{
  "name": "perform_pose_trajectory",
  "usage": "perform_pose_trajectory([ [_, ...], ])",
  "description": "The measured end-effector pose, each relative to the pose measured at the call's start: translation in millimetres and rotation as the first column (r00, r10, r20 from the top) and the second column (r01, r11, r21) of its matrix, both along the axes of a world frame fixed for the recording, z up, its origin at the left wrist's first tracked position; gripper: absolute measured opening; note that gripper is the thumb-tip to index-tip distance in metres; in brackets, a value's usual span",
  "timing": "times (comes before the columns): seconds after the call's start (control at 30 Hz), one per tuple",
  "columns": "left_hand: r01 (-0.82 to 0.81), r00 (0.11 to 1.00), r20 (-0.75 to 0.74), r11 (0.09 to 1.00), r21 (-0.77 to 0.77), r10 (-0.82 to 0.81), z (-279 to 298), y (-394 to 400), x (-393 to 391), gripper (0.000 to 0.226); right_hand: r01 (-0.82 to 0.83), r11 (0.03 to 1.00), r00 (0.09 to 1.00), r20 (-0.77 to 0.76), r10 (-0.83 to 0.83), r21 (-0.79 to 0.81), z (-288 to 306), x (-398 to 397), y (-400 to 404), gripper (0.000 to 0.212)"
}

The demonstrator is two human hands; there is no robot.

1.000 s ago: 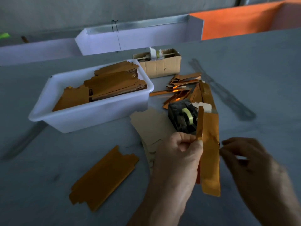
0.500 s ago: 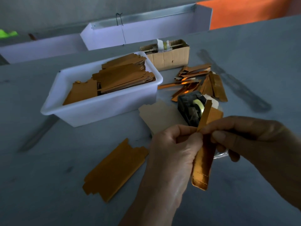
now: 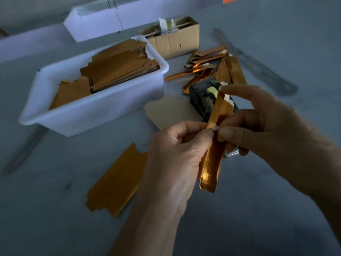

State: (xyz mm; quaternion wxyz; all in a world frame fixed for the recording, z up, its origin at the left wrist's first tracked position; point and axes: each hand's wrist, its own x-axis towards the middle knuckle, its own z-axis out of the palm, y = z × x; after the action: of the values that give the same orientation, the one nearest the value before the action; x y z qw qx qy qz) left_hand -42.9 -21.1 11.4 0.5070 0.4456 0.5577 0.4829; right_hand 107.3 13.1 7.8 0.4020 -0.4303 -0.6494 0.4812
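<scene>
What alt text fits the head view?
The left hand and right hand pinch a gold strip in front of a tape dispenser on a grey table. A tub of gold cards stands left, a carton and loose pile behind.

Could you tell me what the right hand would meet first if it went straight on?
The right hand points left. Past the gold strip it pinches, it would likely meet the left hand first, or the tape dispenser behind if it passes higher; depth is unclear.
</scene>
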Motion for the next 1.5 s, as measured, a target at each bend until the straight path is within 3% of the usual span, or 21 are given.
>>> perform_pose_trajectory([
  [0.23,0.057,0.997,-0.047,0.997,0.049,-0.055,4.5,-3.5,1.9,0.008,0.044,0.999,0.995,0.089,-0.043,-0.014,5.8,-1.3,-4.8,0.070],
  [0.67,0.047,0.995,-0.094,0.996,0.070,-0.041,1.4,-9.6,4.1,0.011,0.143,0.990,0.952,0.274,-0.136,-0.006,10.5,-7.5,-10.1,0.058],
  [0.8,0.009,1.000,0.025,0.998,0.059,-0.011,2.3,-11.8,5.0,0.016,0.130,0.991,0.955,0.271,-0.120,-0.017,10.8,-9.5,-11.8,0.066],
  [0.93,-0.121,0.993,0.016,0.986,0.113,0.120,-2.5,-14.7,8.7,0.017,0.129,0.991,0.960,0.253,-0.119,-0.023,12.4,-12.7,-14.2,0.063],
  [1.07,-0.192,0.980,-0.003,0.951,0.242,0.198,-1.5,-18.9,17.4,0.014,0.166,0.982,0.916,0.354,-0.186,0.087,19.3,-16.9,-17.4,0.058],
  [1.17,-0.253,0.967,0.031,0.926,0.280,0.254,-0.3,-19.2,16.0,0.012,0.192,0.978,0.928,0.308,-0.208,0.081,24.0,-20.8,-16.0,0.052],
  [1.43,-0.301,0.954,0.078,0.921,0.249,0.291,0.2,-17.8,3.6,0.004,0.262,0.961,0.894,0.354,-0.276,0.088,24.6,-23.4,-9.5,0.075],
  [1.5,-0.284,0.959,0.067,0.924,0.257,0.276,0.6,-15.7,2.0,0.003,0.236,0.972,0.931,0.283,-0.230,0.013,23.3,-21.5,-5.4,0.076],
])
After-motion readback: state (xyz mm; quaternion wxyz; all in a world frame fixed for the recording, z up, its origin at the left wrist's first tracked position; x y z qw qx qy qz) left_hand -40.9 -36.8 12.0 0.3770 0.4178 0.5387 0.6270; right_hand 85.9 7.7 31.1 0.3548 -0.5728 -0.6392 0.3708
